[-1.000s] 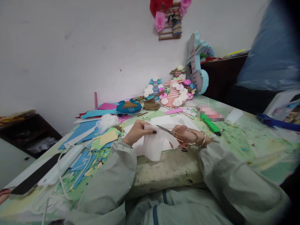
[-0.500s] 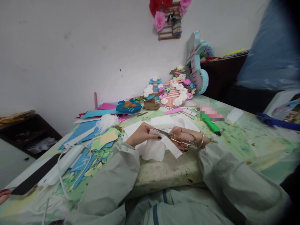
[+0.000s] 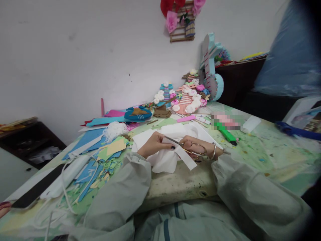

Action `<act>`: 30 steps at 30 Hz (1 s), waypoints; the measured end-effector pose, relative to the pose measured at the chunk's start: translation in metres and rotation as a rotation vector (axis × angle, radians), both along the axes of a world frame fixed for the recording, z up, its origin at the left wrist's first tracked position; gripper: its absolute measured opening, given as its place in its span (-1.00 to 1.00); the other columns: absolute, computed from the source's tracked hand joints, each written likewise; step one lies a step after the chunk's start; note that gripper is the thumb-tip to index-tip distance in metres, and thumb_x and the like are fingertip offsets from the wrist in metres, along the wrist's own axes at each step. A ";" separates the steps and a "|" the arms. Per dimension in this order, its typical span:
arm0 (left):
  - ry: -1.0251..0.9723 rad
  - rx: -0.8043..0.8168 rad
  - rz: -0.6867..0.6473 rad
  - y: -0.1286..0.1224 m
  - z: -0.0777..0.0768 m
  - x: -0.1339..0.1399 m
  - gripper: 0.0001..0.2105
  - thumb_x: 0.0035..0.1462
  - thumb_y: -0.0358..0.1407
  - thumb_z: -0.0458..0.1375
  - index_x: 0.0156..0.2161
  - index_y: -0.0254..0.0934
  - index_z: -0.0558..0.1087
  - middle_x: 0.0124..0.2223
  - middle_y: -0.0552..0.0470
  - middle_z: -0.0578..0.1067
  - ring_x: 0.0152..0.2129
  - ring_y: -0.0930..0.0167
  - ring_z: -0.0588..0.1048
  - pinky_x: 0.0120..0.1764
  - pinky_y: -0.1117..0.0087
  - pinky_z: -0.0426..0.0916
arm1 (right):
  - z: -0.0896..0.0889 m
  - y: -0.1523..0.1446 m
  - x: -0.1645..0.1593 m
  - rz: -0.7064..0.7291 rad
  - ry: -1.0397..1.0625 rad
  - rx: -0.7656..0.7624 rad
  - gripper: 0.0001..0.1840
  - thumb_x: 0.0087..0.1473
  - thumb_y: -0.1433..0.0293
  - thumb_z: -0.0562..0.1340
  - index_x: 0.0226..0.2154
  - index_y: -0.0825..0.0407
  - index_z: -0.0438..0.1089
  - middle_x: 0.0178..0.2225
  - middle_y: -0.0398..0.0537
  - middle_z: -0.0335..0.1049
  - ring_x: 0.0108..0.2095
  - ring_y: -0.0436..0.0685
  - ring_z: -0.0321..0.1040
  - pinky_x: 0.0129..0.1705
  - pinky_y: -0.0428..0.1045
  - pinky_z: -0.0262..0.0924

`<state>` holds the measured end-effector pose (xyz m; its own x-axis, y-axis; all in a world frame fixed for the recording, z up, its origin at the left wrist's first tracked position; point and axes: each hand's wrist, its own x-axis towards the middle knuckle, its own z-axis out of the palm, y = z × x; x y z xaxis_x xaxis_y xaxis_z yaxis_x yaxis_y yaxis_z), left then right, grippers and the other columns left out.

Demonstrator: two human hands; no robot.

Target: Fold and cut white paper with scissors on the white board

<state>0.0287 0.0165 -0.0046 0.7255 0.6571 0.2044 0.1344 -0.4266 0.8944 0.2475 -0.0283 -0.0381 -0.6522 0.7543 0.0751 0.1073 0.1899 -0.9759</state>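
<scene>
Between thumb and fingers, my left hand [image 3: 154,143] pinches a sheet of thin white paper [image 3: 165,162] above the table's near edge. My right hand [image 3: 191,144] has its fingers through the gold-coloured handles of a pair of scissors [image 3: 177,142]. Their blades point left and lie across the paper, close to my left fingertips. A white strip [image 3: 187,159] hangs down to the right below the blades. More white sheets [image 3: 203,134] lie flat behind my hands.
To the left are paper scraps [image 3: 110,165], a white cord, a long white device [image 3: 66,175] and a black phone [image 3: 37,189]. A green utility knife [image 3: 225,133] lies at the right. Paper guitar-like crafts [image 3: 187,100] lean on the wall.
The scissor blades look closed closer together than before. Both hands have shifted very slightly right, and the white strip hangs a little lower and further right.
</scene>
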 end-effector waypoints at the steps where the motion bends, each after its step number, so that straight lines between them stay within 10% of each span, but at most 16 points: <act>1: -0.004 -0.003 0.000 0.000 0.000 0.000 -0.72 -0.14 -0.22 0.32 -0.32 -0.40 0.59 -0.36 -0.11 0.59 -0.46 0.34 0.51 -0.34 0.39 0.39 | 0.000 0.001 -0.002 0.018 0.002 0.003 -0.47 0.05 -0.06 0.07 -0.42 0.12 0.26 -0.71 -0.26 0.11 -0.73 -0.12 -0.02 -0.75 -0.18 -0.09; 17: 0.020 -0.098 0.069 0.007 -0.006 -0.002 -0.73 -0.17 -0.21 0.32 -0.41 -0.44 0.54 -0.47 -0.03 0.51 -0.54 0.44 0.42 -0.42 0.44 0.30 | 0.017 0.007 -0.008 -0.069 -0.101 0.114 -0.69 -0.08 0.25 0.26 -0.62 0.11 0.24 -0.82 -0.31 0.08 -0.79 -0.15 -0.04 -0.75 -0.19 -0.21; 24: 0.141 -0.163 0.088 0.027 0.004 -0.036 -0.57 -0.30 -0.36 0.32 -0.19 -0.32 0.42 -0.33 0.06 0.46 -0.41 0.42 0.42 -0.37 0.46 0.29 | 0.017 0.016 -0.002 -0.532 0.024 0.193 -0.67 -0.07 0.25 0.22 -0.68 0.06 0.18 -0.83 -0.27 0.09 -0.80 -0.11 0.00 -0.74 -0.16 -0.16; 30: 0.528 0.104 0.436 0.051 0.004 -0.082 -0.64 -0.27 -0.48 0.14 -0.23 -0.28 0.38 -0.36 0.09 0.45 -0.39 0.38 0.41 -0.38 0.44 0.27 | 0.024 0.022 0.010 -0.909 0.129 0.216 -0.58 -0.09 0.27 0.22 -0.80 0.02 0.10 -0.87 -0.22 0.06 -0.82 -0.10 0.01 -0.74 -0.13 -0.09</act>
